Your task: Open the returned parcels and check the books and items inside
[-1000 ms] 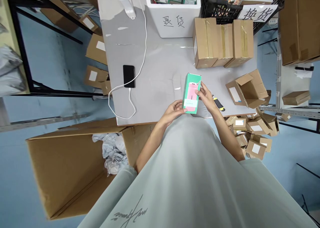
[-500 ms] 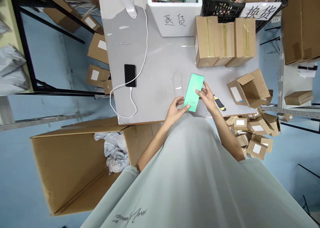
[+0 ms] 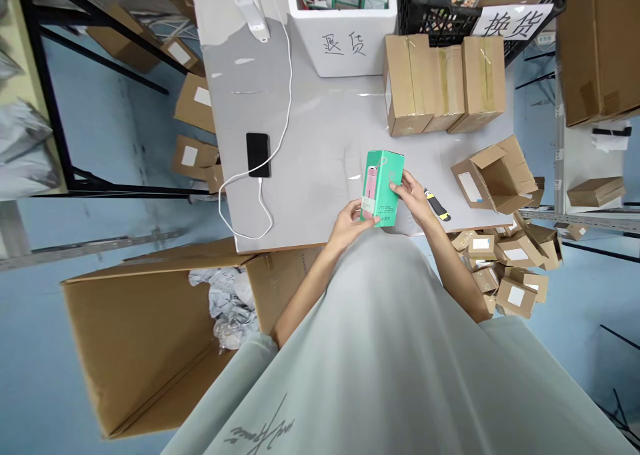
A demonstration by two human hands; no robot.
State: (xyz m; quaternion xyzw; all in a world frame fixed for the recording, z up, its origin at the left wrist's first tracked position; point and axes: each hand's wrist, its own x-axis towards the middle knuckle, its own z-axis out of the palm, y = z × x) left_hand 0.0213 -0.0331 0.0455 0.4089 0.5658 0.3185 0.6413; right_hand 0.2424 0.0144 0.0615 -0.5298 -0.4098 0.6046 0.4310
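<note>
Between my two hands is a green product box (image 3: pixel 389 192), held above the front edge of the grey table (image 3: pixel 320 148). One of its sides shows a printed pink bottle-like item, and another carries small dark print. My left hand (image 3: pixel 350 223) grips the lower left corner, thumb across the bottom. Fingers of my right hand (image 3: pixel 411 195) close on the box's right edge. A black and yellow box cutter (image 3: pixel 437 205) lies on the table just right of my right hand.
Three taped cartons (image 3: pixel 445 85) stand behind, before a white bin (image 3: pixel 345 42) and black crate (image 3: pixel 435 25). An opened carton (image 3: pixel 495 175) sits at right. Left are a phone (image 3: pixel 259 154) and white cable (image 3: pixel 287 108). A large carton (image 3: pixel 145 335) holds crumpled plastic; several small cartons (image 3: pixel 515 295) lie low right.
The green box has been turned in my hands, so the side with the pink picture now shows. Both hands stay on it in nearly the same place.
</note>
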